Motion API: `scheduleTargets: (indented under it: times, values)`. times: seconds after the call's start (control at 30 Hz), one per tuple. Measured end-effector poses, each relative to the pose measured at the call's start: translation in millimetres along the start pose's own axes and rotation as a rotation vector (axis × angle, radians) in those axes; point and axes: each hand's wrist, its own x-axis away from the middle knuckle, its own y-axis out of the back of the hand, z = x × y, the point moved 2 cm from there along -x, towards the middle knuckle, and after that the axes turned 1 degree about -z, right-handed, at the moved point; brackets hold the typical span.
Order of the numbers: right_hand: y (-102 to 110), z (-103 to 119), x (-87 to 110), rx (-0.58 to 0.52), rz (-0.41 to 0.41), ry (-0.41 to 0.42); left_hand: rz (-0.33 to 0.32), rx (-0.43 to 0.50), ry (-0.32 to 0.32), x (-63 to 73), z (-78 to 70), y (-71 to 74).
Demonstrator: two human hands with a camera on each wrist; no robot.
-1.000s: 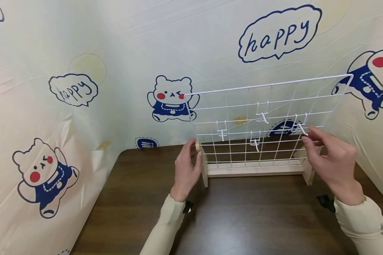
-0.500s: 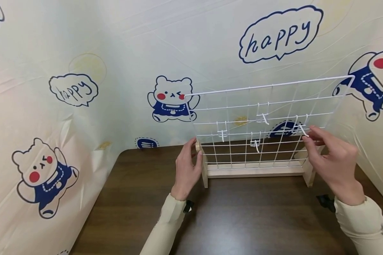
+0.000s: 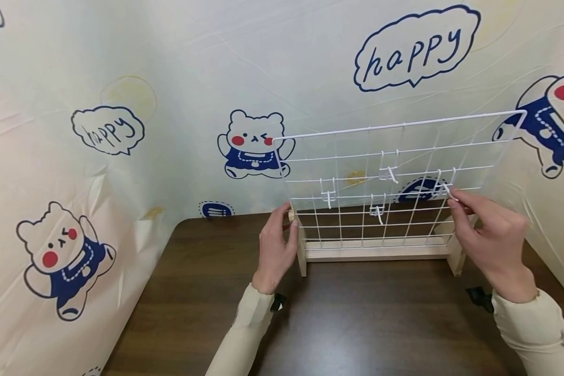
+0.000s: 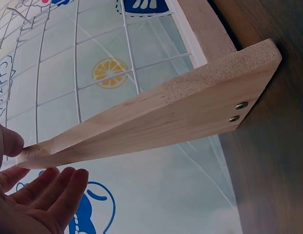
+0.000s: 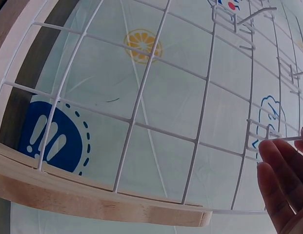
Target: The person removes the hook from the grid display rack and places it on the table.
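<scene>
A white wire grid panel [image 3: 399, 125] stands upright in a pale wooden stand [image 3: 376, 254]. My left hand [image 3: 276, 250] holds the top end of the stand's left side board [image 4: 190, 114], thumb on one side and fingers on the other. At the grid's right part, my right hand [image 3: 491, 235] pinches the prong of a white hook [image 3: 447, 191] between thumb and fingertips. That hook hangs on the grid wires. Three more white hooks hang on the panel: a left one [image 3: 329, 197], an upper one [image 3: 389, 173] and a lower one [image 3: 377, 210].
The stand sits on a dark brown wooden table [image 3: 357, 318], near its back edge. Behind and at both sides hangs a pale curtain [image 3: 183, 62] printed with bears and "happy" bubbles. Two screws [image 4: 241, 105] show in the side board.
My right fingertips have shifted slightly along the hook's prong, and the hook and grid's right end sit a little further right in view. My left hand keeps its hold.
</scene>
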Motion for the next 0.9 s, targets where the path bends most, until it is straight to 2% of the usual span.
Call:
scheduleTargets:
  times: [0.17, 0.3, 0.5, 0.7, 0.9]
  values:
    - [-0.7, 1.5, -1.1, -0.014, 0.0, 0.003, 0.001, -0.012, -0.006, -0.1, 0.8, 0.2]
    - [-1.0, 1.0, -0.5, -0.016, 0.007, 0.001, -0.011, 0.025, -0.003, -0.3, 2.5, 0.2]
    - [-0.9, 1.0, 0.1, -0.008, 0.013, 0.001, -0.002, 0.124, 0.05, -1.4, 6.9, 1.5]
    - [-0.6, 1.2, 0.0, -0.02, 0.008, -0.002, 0.024, 0.18, 0.104, -2.1, 8.1, 3.2]
    - [-0.7, 1.3, 0.4, -0.019, 0.003, -0.002, 0.025, 0.23, 0.122, -1.4, 10.7, 2.6]
